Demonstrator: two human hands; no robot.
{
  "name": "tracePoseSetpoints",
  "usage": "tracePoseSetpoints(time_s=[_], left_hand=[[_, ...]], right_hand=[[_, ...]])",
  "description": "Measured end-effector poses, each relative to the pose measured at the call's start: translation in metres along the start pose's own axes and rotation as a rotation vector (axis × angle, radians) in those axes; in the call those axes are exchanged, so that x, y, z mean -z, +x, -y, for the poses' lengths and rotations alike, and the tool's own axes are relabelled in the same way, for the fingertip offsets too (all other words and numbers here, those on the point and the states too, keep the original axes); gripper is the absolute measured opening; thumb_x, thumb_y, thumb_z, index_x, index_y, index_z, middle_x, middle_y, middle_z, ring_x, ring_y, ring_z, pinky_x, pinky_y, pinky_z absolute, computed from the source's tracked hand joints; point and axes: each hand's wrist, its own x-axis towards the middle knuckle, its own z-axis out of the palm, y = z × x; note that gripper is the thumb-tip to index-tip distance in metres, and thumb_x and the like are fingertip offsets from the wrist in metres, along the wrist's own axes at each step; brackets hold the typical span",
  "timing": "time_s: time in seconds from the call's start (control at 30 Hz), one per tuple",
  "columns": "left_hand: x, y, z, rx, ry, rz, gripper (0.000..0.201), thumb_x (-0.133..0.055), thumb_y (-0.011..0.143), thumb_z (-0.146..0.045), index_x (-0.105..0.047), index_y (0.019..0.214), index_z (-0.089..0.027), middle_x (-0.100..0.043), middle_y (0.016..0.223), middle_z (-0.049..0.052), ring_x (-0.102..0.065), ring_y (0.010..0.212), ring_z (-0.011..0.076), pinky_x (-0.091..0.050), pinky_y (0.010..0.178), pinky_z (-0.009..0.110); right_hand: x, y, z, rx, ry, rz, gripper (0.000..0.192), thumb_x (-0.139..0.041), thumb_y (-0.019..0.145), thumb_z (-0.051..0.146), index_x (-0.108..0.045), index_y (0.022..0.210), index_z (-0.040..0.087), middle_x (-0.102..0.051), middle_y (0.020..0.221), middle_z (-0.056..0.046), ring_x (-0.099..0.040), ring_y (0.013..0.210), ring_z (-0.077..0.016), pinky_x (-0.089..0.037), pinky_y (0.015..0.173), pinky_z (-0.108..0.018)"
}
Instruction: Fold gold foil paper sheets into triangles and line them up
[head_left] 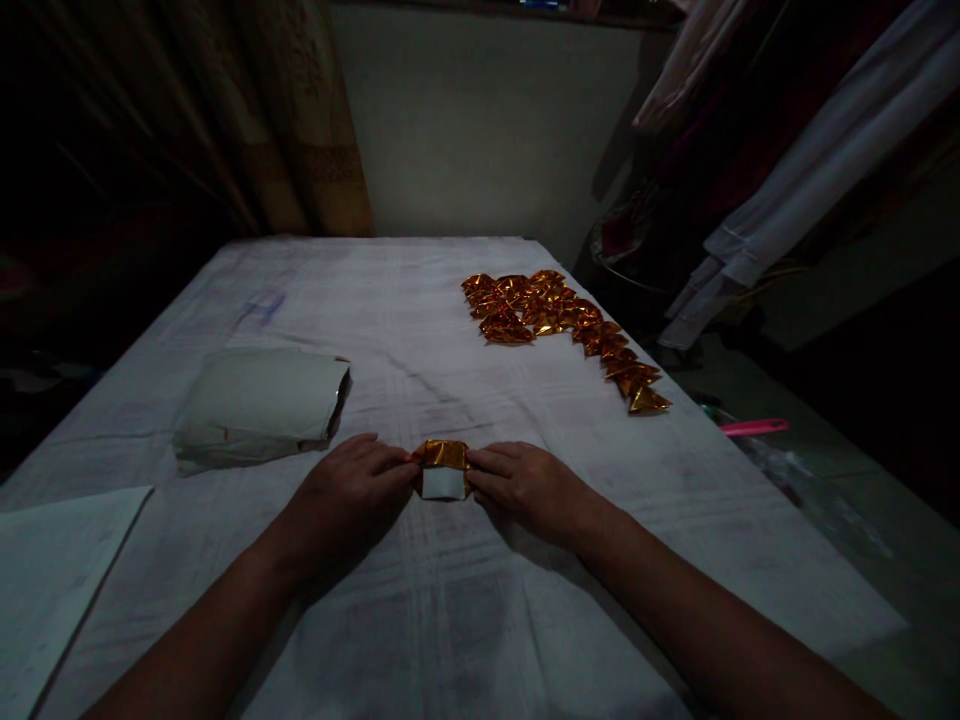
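A small piece of folded gold foil paper (445,454) with a pale white patch on its near side is stretched between my two hands, low over the cloth-covered table (420,600). My left hand (352,485) pinches its left end between thumb and fingers. At the opposite end, my right hand (529,485) has its fingers closed on the foil in the same way. The fingertips hide both ends of the piece. Farther off to the right lie several folded gold foil pieces (517,300), grouped in a cluster that trails into a line toward me.
A stack of grey-white paper sheets (259,405) lies left of my hands. Another white sheet or board (60,570) is at the near left edge. Clothes (795,170) hang on the right, and something with a pink handle (754,427) is beyond the table's right edge.
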Motion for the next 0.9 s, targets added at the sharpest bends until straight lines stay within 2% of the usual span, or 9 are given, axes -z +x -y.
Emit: tracePoseSetpoints(time_s=[0.2, 0.33, 0.43, 0.6, 0.77, 0.9], left_hand=[[0.003, 0.005, -0.007, -0.072, 0.136, -0.049, 0.021, -0.046, 0.1, -0.013, -0.067, 0.095, -0.019, -0.073, 0.093, 0.006, -0.062, 0.074, 0.0189, -0.05, 0.078, 0.039], [0.0, 0.001, -0.006, -0.018, 0.089, -0.029, 0.008, -0.06, 0.097, -0.023, -0.065, 0.101, -0.02, -0.072, 0.095, 0.006, -0.063, 0.08, 0.0213, -0.05, 0.075, 0.038], [0.0, -0.001, -0.008, 0.02, 0.069, -0.018, 0.011, -0.066, 0.093, -0.026, -0.065, 0.103, -0.021, -0.073, 0.101, 0.008, -0.065, 0.087, 0.0235, -0.051, 0.078, 0.039], [-0.001, 0.0, -0.013, -0.004, 0.056, -0.038, 0.01, -0.057, 0.095, -0.017, -0.065, 0.102, -0.02, -0.074, 0.11, 0.007, -0.068, 0.091, 0.0226, -0.053, 0.088, 0.043], [-0.006, -0.001, -0.011, -0.052, 0.059, -0.136, 0.02, -0.052, 0.097, -0.016, -0.065, 0.112, -0.017, -0.075, 0.111, 0.01, -0.07, 0.091, 0.0228, -0.057, 0.082, 0.04], [-0.009, 0.0, -0.011, -0.067, 0.08, -0.167, 0.022, -0.05, 0.096, -0.011, -0.067, 0.108, -0.018, -0.076, 0.105, 0.01, -0.071, 0.089, 0.0226, -0.058, 0.08, 0.04]], right_hand=[[0.005, 0.007, 0.0, 0.087, -0.194, 0.155, 0.014, -0.056, 0.098, 0.013, -0.069, 0.102, 0.015, -0.074, 0.102, -0.01, -0.066, 0.079, -0.0213, -0.053, 0.067, -0.036], [-0.001, 0.005, -0.001, 0.105, -0.216, 0.051, 0.016, -0.053, 0.098, 0.011, -0.069, 0.099, 0.014, -0.074, 0.103, -0.011, -0.066, 0.077, -0.0214, -0.051, 0.063, -0.036], [-0.008, 0.0, -0.003, 0.076, -0.141, -0.072, 0.015, -0.055, 0.097, 0.01, -0.069, 0.1, 0.015, -0.075, 0.103, -0.011, -0.067, 0.079, -0.0201, -0.05, 0.064, -0.033], [-0.014, -0.005, -0.007, 0.048, -0.072, -0.178, 0.016, -0.055, 0.097, 0.014, -0.07, 0.103, 0.019, -0.077, 0.107, -0.01, -0.072, 0.085, -0.0196, -0.055, 0.068, -0.031], [-0.017, -0.008, -0.009, -0.081, 0.054, -0.283, 0.017, -0.057, 0.095, 0.018, -0.071, 0.102, 0.024, -0.079, 0.106, -0.006, -0.075, 0.091, -0.0192, -0.059, 0.077, -0.032], [-0.015, -0.007, -0.007, -0.065, 0.079, -0.285, 0.012, -0.06, 0.092, 0.019, -0.07, 0.099, 0.022, -0.078, 0.107, -0.007, -0.075, 0.092, -0.0208, -0.059, 0.077, -0.033]])
